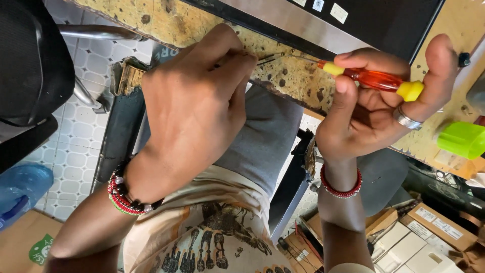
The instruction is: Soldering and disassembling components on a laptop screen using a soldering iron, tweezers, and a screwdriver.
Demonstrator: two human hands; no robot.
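My right hand (374, 108) grips a small screwdriver (376, 78) with a clear red handle and yellow ends. Its thin metal shaft points left toward my left hand (194, 108). The fingers of my left hand are pinched together at the shaft's tip, at the front edge of a worn, speckled yellow worktable (298, 76). Whatever those fingers pinch is hidden behind the hand. A dark flat device with a silver edge (303, 25) lies on the table just beyond both hands. I wear beaded bracelets on both wrists and a ring on the right hand.
A bright green object (462, 139) lies on the table at the right. A black chair (30, 65) stands at the left over a tiled floor. A blue plastic bottle (20, 189) rests on a cardboard box. White cartons (414, 245) sit at lower right.
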